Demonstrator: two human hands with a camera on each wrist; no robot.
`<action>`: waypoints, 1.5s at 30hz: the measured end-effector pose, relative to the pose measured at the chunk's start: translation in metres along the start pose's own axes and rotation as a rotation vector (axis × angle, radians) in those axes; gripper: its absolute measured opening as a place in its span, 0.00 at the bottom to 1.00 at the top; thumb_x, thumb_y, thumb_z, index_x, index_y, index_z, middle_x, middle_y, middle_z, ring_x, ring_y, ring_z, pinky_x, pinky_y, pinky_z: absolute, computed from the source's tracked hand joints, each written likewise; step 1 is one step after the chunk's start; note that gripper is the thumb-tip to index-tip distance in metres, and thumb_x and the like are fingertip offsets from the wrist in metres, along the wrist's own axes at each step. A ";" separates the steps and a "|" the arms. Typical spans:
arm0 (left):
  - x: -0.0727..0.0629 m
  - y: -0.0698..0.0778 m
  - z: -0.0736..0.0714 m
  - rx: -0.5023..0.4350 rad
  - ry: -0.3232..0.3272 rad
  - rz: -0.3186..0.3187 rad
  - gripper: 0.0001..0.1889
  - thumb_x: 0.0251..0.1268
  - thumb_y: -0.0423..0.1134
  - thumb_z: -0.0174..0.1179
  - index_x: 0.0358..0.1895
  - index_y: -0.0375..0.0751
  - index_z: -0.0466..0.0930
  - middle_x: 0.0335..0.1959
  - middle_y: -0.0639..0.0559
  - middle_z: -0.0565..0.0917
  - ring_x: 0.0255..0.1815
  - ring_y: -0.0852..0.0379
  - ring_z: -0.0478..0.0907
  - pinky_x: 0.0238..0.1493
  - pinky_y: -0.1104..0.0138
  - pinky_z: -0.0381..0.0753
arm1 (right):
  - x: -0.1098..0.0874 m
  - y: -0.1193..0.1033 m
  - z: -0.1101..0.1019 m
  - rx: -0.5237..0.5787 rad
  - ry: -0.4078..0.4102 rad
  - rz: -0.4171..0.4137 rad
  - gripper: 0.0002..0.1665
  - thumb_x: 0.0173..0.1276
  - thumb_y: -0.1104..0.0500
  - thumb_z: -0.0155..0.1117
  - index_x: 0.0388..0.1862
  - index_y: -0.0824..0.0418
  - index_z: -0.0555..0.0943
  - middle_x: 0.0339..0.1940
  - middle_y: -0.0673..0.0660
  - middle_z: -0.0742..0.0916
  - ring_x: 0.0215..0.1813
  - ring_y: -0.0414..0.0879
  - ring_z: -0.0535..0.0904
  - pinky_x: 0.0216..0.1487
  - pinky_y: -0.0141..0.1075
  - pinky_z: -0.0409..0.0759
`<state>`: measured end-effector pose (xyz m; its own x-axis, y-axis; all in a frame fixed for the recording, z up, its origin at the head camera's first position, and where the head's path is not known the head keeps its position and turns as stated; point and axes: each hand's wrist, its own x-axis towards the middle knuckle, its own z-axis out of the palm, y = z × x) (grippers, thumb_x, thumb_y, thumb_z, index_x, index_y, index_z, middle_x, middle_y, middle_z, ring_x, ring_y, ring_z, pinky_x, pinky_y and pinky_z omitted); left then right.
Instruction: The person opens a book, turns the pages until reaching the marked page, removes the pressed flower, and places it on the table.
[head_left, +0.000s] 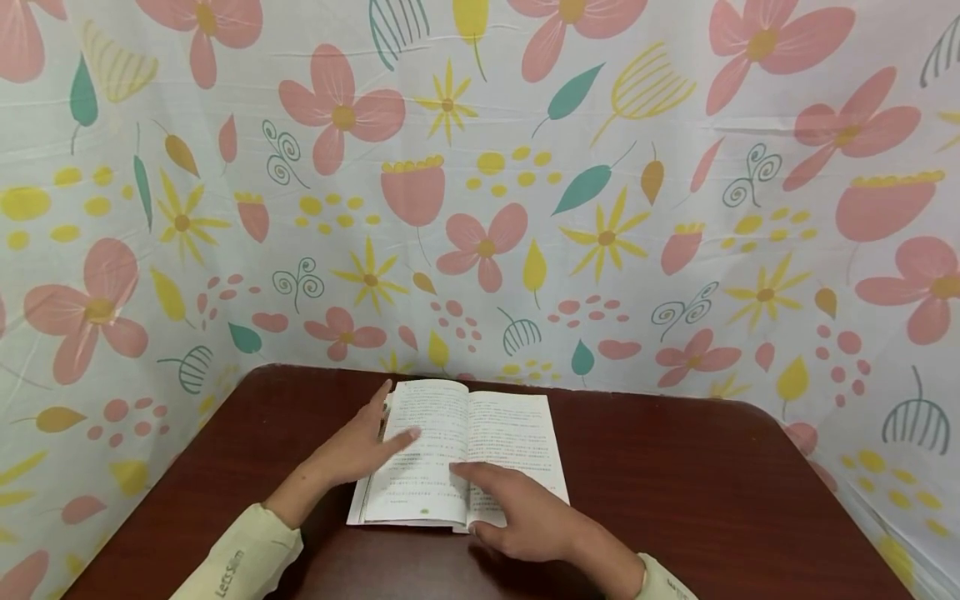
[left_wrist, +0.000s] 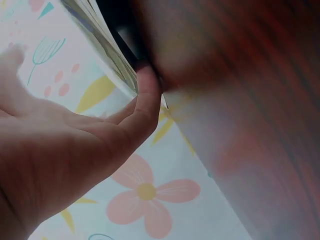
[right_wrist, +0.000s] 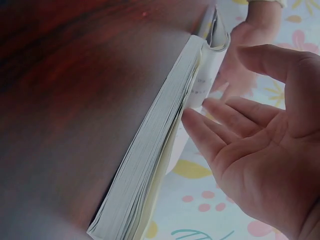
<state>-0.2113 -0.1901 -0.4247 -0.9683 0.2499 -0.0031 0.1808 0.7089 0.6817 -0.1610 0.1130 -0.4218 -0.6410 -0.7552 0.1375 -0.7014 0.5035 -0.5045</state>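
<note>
An open book (head_left: 431,417) with printed text lies on the table, its pages spread to either side of the central fold. At its left edge rests my left hand (head_left: 348,446), fingers along the edge and thumb extended over the left page. In the left wrist view, a fingertip of the left hand (left_wrist: 75,145) touches the book's side (left_wrist: 102,47). My right hand (head_left: 532,517) is over the lower right page, forefinger reaching toward the fold and thumb near the bottom edge. The right wrist view shows the right hand (right_wrist: 265,165) with relaxed fingers beside the thick page block (right_wrist: 145,145).
The dark reddish-brown table (head_left: 697,500) extends around the book on both sides. A white cloth (head_left: 510,333) printed with pink flowers and yellow leaves hangs behind the table's back edge and along its sides.
</note>
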 end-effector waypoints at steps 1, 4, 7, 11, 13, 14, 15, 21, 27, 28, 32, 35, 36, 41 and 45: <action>-0.001 0.000 0.000 0.037 -0.005 0.027 0.57 0.73 0.69 0.61 0.89 0.45 0.37 0.84 0.31 0.55 0.77 0.34 0.68 0.72 0.40 0.70 | 0.000 0.000 0.000 -0.007 -0.001 -0.002 0.40 0.73 0.61 0.70 0.82 0.61 0.68 0.78 0.52 0.77 0.79 0.47 0.71 0.77 0.46 0.70; -0.003 0.000 0.001 0.116 -0.036 0.114 0.54 0.68 0.62 0.70 0.88 0.48 0.50 0.85 0.30 0.50 0.75 0.32 0.70 0.68 0.39 0.74 | 0.000 0.001 0.001 -0.033 0.002 -0.013 0.41 0.72 0.61 0.70 0.82 0.61 0.68 0.78 0.52 0.77 0.79 0.47 0.71 0.77 0.45 0.70; -0.005 -0.002 0.002 0.163 -0.066 0.167 0.47 0.68 0.59 0.72 0.84 0.48 0.62 0.85 0.31 0.51 0.77 0.29 0.66 0.68 0.37 0.72 | 0.000 0.002 0.000 -0.060 0.012 -0.015 0.42 0.71 0.60 0.71 0.81 0.62 0.68 0.77 0.53 0.77 0.78 0.47 0.72 0.77 0.45 0.70; -0.005 -0.004 0.003 0.206 -0.103 0.177 0.41 0.69 0.57 0.72 0.81 0.48 0.69 0.83 0.35 0.59 0.80 0.29 0.60 0.70 0.35 0.69 | 0.000 0.006 -0.001 -0.076 0.027 0.008 0.41 0.69 0.58 0.73 0.78 0.62 0.70 0.75 0.54 0.77 0.76 0.46 0.73 0.75 0.44 0.72; -0.004 -0.004 0.004 0.219 -0.119 0.167 0.41 0.69 0.58 0.71 0.81 0.49 0.69 0.82 0.38 0.62 0.80 0.30 0.59 0.71 0.35 0.67 | -0.001 0.007 -0.002 -0.096 0.030 0.025 0.39 0.68 0.56 0.74 0.75 0.61 0.72 0.73 0.54 0.79 0.74 0.44 0.74 0.74 0.43 0.73; -0.004 -0.003 0.004 0.216 -0.125 0.157 0.41 0.69 0.57 0.72 0.81 0.49 0.69 0.82 0.39 0.63 0.80 0.31 0.58 0.72 0.35 0.67 | -0.001 0.008 -0.002 -0.110 0.027 0.031 0.37 0.68 0.55 0.75 0.74 0.61 0.73 0.72 0.53 0.79 0.73 0.44 0.75 0.73 0.42 0.74; -0.004 -0.004 0.005 0.220 -0.128 0.153 0.41 0.69 0.57 0.72 0.81 0.49 0.69 0.82 0.40 0.63 0.80 0.32 0.58 0.72 0.36 0.66 | -0.001 0.010 -0.003 -0.130 0.022 0.036 0.37 0.68 0.54 0.76 0.72 0.60 0.74 0.72 0.53 0.80 0.72 0.44 0.75 0.73 0.42 0.74; -0.003 -0.004 0.003 0.229 -0.133 0.151 0.41 0.69 0.58 0.71 0.81 0.49 0.69 0.82 0.39 0.64 0.80 0.32 0.58 0.72 0.36 0.66 | -0.001 0.012 -0.007 -0.254 -0.042 0.049 0.32 0.64 0.47 0.82 0.64 0.56 0.83 0.73 0.52 0.80 0.74 0.45 0.76 0.71 0.41 0.76; -0.004 -0.003 0.003 0.228 -0.138 0.155 0.40 0.69 0.56 0.71 0.81 0.48 0.70 0.81 0.38 0.64 0.80 0.31 0.58 0.72 0.36 0.66 | -0.002 0.011 -0.010 -0.290 -0.045 0.029 0.27 0.61 0.49 0.84 0.58 0.54 0.88 0.70 0.53 0.83 0.72 0.46 0.78 0.69 0.40 0.78; -0.004 -0.003 0.003 0.229 -0.138 0.152 0.40 0.70 0.56 0.71 0.81 0.48 0.70 0.81 0.38 0.64 0.81 0.31 0.58 0.73 0.36 0.65 | -0.002 0.011 -0.011 -0.284 -0.044 0.023 0.26 0.61 0.49 0.84 0.57 0.54 0.89 0.69 0.53 0.84 0.71 0.46 0.79 0.68 0.40 0.78; -0.005 -0.003 0.003 0.227 -0.139 0.151 0.40 0.70 0.56 0.71 0.81 0.48 0.70 0.81 0.38 0.65 0.81 0.31 0.57 0.73 0.36 0.65 | -0.003 0.012 -0.013 -0.253 -0.049 0.006 0.20 0.63 0.51 0.84 0.52 0.54 0.91 0.66 0.53 0.86 0.69 0.46 0.81 0.67 0.39 0.79; -0.003 -0.006 0.005 0.226 -0.141 0.158 0.40 0.70 0.57 0.70 0.81 0.49 0.69 0.81 0.38 0.64 0.81 0.31 0.57 0.72 0.35 0.65 | -0.004 0.013 -0.015 -0.233 -0.057 -0.005 0.13 0.65 0.54 0.82 0.47 0.54 0.92 0.64 0.52 0.87 0.68 0.46 0.82 0.65 0.39 0.80; -0.003 -0.007 0.005 0.225 -0.139 0.162 0.40 0.70 0.58 0.70 0.81 0.49 0.70 0.81 0.38 0.65 0.80 0.31 0.57 0.72 0.35 0.65 | -0.004 0.013 -0.016 -0.227 -0.060 -0.007 0.10 0.66 0.56 0.81 0.46 0.53 0.92 0.64 0.51 0.88 0.68 0.45 0.82 0.65 0.38 0.80; 0.001 -0.018 0.010 0.239 -0.131 0.180 0.41 0.70 0.64 0.67 0.82 0.54 0.68 0.82 0.40 0.63 0.81 0.32 0.56 0.71 0.34 0.66 | -0.007 0.014 -0.019 -0.206 -0.063 -0.033 0.04 0.69 0.59 0.78 0.42 0.53 0.92 0.61 0.52 0.89 0.67 0.45 0.83 0.64 0.38 0.81; 0.002 -0.020 0.011 0.243 -0.128 0.179 0.41 0.70 0.64 0.67 0.82 0.55 0.67 0.83 0.41 0.63 0.81 0.33 0.55 0.72 0.35 0.65 | -0.008 0.015 -0.020 -0.199 -0.066 -0.050 0.05 0.69 0.60 0.78 0.42 0.55 0.92 0.61 0.53 0.89 0.67 0.46 0.83 0.64 0.38 0.81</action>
<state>-0.2149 -0.1965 -0.4462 -0.8908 0.4544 -0.0015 0.3967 0.7793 0.4851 -0.1728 0.1348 -0.4128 -0.5862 -0.8042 0.0985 -0.7840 0.5325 -0.3190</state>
